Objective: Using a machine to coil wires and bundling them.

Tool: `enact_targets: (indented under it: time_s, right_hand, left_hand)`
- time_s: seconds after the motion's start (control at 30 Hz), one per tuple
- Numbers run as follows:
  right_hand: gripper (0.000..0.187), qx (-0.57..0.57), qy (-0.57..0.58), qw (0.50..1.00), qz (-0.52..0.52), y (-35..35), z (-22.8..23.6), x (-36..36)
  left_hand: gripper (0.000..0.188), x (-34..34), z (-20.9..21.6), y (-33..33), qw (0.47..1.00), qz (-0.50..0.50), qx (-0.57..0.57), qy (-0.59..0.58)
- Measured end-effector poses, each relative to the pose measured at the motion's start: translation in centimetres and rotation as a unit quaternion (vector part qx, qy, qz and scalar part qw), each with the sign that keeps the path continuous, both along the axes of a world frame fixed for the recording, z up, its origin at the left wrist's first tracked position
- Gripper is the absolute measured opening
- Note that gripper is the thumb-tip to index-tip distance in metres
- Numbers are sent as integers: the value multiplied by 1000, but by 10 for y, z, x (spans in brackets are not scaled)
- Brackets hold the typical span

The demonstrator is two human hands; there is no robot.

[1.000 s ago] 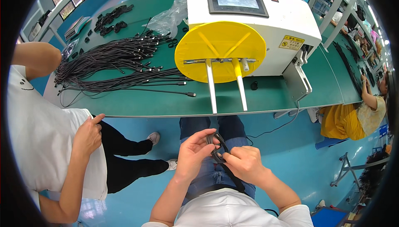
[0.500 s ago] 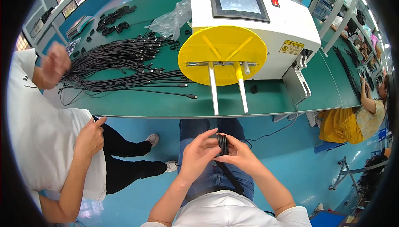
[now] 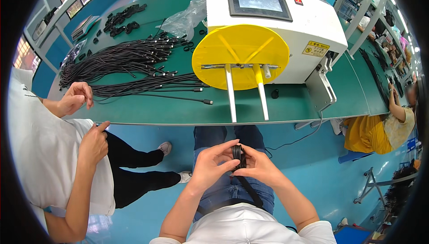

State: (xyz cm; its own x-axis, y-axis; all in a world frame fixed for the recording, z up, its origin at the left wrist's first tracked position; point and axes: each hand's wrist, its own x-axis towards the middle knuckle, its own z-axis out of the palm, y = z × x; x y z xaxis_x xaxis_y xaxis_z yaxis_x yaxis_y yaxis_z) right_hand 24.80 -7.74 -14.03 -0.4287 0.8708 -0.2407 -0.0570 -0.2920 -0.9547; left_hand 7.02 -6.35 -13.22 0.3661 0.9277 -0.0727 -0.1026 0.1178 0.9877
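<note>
A small coiled black cable (image 3: 239, 157) is held upright over my lap, between my two hands. My left hand (image 3: 214, 163) grips its left side with thumb and fingers. From the other side, the fingers and thumb of my right hand (image 3: 258, 167) close on the same coil. Just beyond them, over the green table (image 3: 174, 110), a yellow disc (image 3: 241, 51) with two metal prongs juts from a white machine (image 3: 308, 29). Many loose black cables (image 3: 120, 60) lie in a long bundle to the left of the disc.
At the left stands a co-worker in a white shirt (image 3: 53, 154), one hand (image 3: 76, 98) near the cable ends. Behind the bundle are coiled black cables (image 3: 123, 18) and a clear plastic bag (image 3: 185, 18). A small black piece (image 3: 275, 93) lies under the machine. Another person (image 3: 375, 127) sits at right.
The co-worker's raised hand has come down and toward the table edge. My hands keep the coil in nearly the same place; the view has shifted slightly.
</note>
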Motion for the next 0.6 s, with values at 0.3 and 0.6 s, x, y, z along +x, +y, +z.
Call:
enact_targets:
  time_s: [0.3, 0.6]
  right_hand:
    - [68, 6, 39, 999, 0, 0, -9, 6]
    - [61, -103, 130, 986, 31, 9, -5, 19]
  left_hand:
    - [53, 8, -3, -2, 996, 15, -58, -63]
    - [31, 25, -11, 0, 985, 99, -71, -124]
